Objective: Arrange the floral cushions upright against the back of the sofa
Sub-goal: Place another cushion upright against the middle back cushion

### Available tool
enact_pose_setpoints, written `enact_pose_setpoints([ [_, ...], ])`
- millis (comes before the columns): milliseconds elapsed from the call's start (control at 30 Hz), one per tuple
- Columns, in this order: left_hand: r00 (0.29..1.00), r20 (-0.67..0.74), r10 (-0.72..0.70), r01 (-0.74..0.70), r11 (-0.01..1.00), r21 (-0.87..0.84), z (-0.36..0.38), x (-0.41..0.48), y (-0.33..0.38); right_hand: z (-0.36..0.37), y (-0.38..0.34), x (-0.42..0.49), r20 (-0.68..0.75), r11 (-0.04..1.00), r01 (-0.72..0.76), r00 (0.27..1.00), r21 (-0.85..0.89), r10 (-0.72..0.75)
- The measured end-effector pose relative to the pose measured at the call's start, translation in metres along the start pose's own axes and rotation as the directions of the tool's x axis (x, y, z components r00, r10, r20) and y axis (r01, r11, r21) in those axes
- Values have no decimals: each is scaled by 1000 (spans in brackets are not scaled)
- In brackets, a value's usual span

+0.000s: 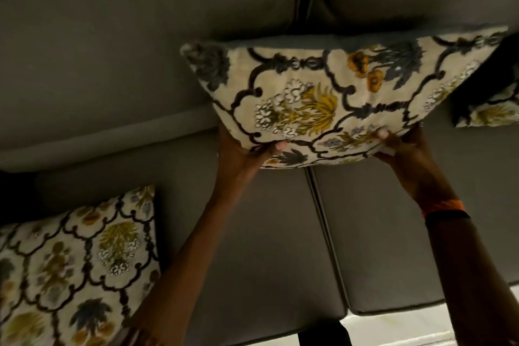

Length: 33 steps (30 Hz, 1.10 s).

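Both hands, left hand [247, 149] and right hand [404, 146], grip floral cushion [323, 93] bottom edge; fingers mostly hidden underneath; right-edge cushion [488, 112] cropped.

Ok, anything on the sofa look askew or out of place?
Yes: the floral cushion at lower left lies tilted on the grey sofa seat, not upright against the backrest. Both hands hold the middle floral cushion; a third peeks in at right.

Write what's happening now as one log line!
left hand + right hand: gripping held cushion's bottom edge | position: against sofa back | second cushion: on seat
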State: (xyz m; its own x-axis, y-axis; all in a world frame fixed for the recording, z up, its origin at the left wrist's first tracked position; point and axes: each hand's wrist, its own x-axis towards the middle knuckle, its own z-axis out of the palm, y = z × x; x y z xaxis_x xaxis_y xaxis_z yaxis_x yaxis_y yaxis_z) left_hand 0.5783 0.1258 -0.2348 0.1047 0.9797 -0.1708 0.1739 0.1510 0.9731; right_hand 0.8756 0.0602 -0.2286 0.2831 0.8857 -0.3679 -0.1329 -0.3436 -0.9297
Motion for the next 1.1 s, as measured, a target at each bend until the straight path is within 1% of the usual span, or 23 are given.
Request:
enact_pose_setpoints([
  [67, 988, -63, 142, -138, 989, 57, 7, -1, 23, -6, 5, -7, -18, 994, -46, 999, 102, 48],
  [100, 965, -71, 252, -242, 962, 123, 12, 1, 40, -7, 5, -11, -20, 987, -64, 998, 148, 68],
  [133, 928, -56, 367, -346, 910, 228, 16, 5, 58, -8, 7, -13, 7, 976, -90, 996, 199, 90],
  [167, 878, -27, 479, -441, 828, 348, 21, 12, 79, -7, 10, -16, 51, 962, -128, 992, 242, 119],
  [233, 785, 71, 616, -550, 639, 538, 31, 30, 120, 4, 25, -15, 125, 914, -248, 968, 321, 219],
  [300, 758, 197, 622, -568, 480, 668, 45, 50, 139, 19, 44, -13, 142, 876, -308, 951, 372, 274],
  [333, 754, 292, 589, -577, 381, 723, 52, 57, 138, 24, 56, -12, 111, 879, -317, 949, 358, 297],
  [400, 743, 457, 488, -606, 203, 769, 64, 58, 119, 27, 69, -8, -12, 876, -329, 934, 352, 356],
  [433, 736, 490, 467, -608, 139, 782, 65, 55, 106, 26, 68, -7, -69, 872, -319, 927, 371, 369],
  [467, 739, 470, 483, -584, 112, 804, 62, 49, 95, 23, 67, -5, -138, 896, -282, 929, 342, 345],
  [500, 746, 395, 536, -537, 135, 833, 55, 41, 82, 17, 64, -4, -211, 934, -234, 932, 270, 295],
  [533, 756, 266, 598, -469, 212, 857, 46, 32, 71, 9, 59, -1, -283, 973, -173, 935, 154, 212],
  [567, 773, 93, 628, -390, 354, 850, 34, 22, 60, 0, 54, 3, -336, 995, -99, 937, -6, 91],
  [600, 798, -79, 597, -324, 536, 780, 26, 11, 50, -7, 46, 5, -332, 987, -17, 943, -160, -37],
  [633, 834, -202, 513, -284, 713, 641, 22, 2, 41, -14, 39, 10, -276, 958, 74, 949, -277, -153],
  [667, 881, -247, 402, -253, 845, 471, 22, -4, 32, -20, 31, 16, -189, 927, 155, 955, -341, -229],
  [700, 928, -230, 294, -213, 923, 320, 27, -8, 25, -24, 21, 25, -96, 908, 225, 957, -353, -274],
  [733, 960, -182, 215, -175, 961, 214, 34, -8, 20, -25, 13, 33, -7, 898, 276, 955, -342, -296],
  [767, 978, -127, 164, -143, 977, 156, 40, -6, 17, -24, 4, 39, 65, 901, 299, 954, -316, -294],
  [800, 986, -92, 141, -127, 982, 137, 44, -3, 16, -21, -3, 41, 101, 913, 282, 959, -294, -264],
  [867, 984, -94, 150, -138, 983, 123, 46, 3, 17, -20, -8, 44, 92, 932, 230, 973, -280, -212],
  [1000, 967, -78, 243, -232, 964, 130, 41, 15, 7, -13, 6, 31, -10, 942, 206, 976, -265, -216],
  [1100, 987, -51, 151, -144, 982, 124, 41, 17, -10, 4, 11, 21, -59, 955, 192, 976, -225, -210],
])
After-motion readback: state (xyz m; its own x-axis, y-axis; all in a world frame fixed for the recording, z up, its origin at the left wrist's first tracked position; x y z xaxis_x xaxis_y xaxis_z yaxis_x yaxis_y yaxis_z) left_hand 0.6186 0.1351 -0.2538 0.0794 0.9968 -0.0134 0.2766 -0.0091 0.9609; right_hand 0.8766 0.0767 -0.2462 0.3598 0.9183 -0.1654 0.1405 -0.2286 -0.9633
